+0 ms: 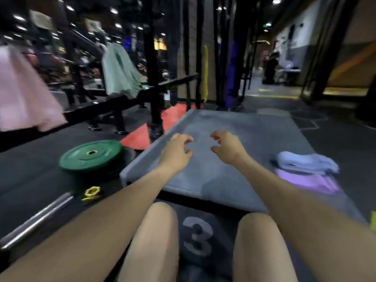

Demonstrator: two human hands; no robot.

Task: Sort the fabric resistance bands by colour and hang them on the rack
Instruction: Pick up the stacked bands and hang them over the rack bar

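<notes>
Both my hands reach forward over a grey mat (234, 127), each empty with fingers curled apart. My left hand (177, 148) and my right hand (227, 146) are about a hand's width from each other. On the mat's right edge lie a pale blue fabric band (305, 161) and, nearer to me, a purple fabric band (309, 181), both blurred. On the black rack bar (126, 96) at the left hang a pink fabric band (24, 90) and a green fabric band (120, 72). A yellow band (206, 74) hangs from the frame further back.
A green weight plate (91, 154) lies on the floor left of the mat, with a yellow collar (91, 193) and a steel barbell (36, 220) nearer me. My knees rest on a black block marked 3 (198, 238). A person stands far back on the right.
</notes>
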